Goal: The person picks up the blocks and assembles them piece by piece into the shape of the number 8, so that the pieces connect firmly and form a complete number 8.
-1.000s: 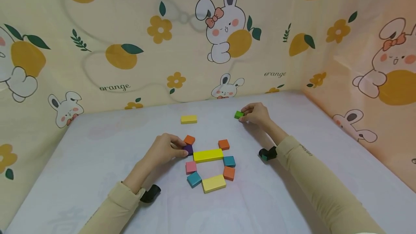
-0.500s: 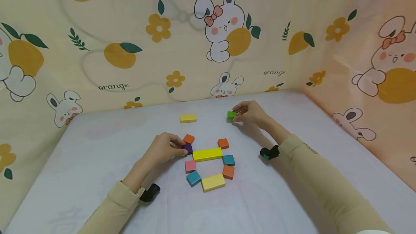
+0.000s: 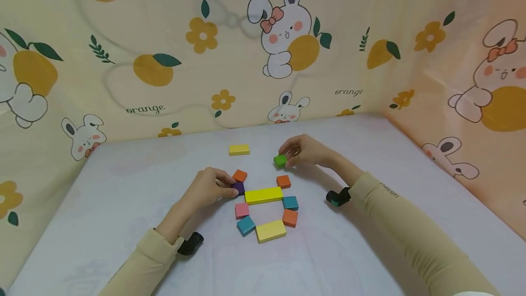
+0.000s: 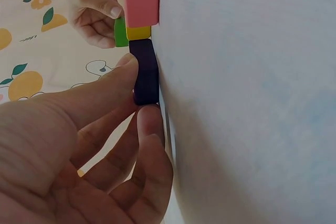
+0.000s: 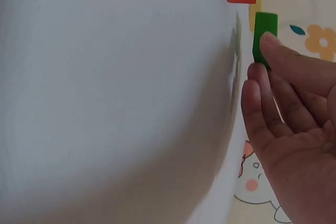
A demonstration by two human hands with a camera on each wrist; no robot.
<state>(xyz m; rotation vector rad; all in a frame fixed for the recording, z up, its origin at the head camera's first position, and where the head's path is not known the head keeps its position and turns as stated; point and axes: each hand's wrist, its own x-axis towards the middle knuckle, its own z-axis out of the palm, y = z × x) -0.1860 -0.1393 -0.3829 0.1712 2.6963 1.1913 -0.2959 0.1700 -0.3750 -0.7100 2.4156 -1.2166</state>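
A dark purple block (image 3: 238, 188) lies at the left end of the long yellow block (image 3: 264, 195), and my left hand (image 3: 207, 186) pinches it between thumb and fingers. My right hand (image 3: 308, 152) pinches a green block (image 5: 266, 30), held just above the table in the right wrist view. That green block is beyond the long yellow block, between two orange blocks (image 3: 240, 176) (image 3: 283, 181). Below, a ring runs on with a pink block (image 3: 242, 210), two teal blocks (image 3: 246, 225) (image 3: 290, 203), an orange block (image 3: 290, 217) and a pale yellow block (image 3: 271, 231).
A separate yellow block (image 3: 239, 150) lies toward the back of the white-covered table (image 3: 123, 204). Behind the table hangs a patterned backdrop (image 3: 230, 67) with rabbits and oranges, and it continues along the right side.
My right hand has carried the green block leftward, then nearer to the arranged blocks. The left hand stays at the purple block.
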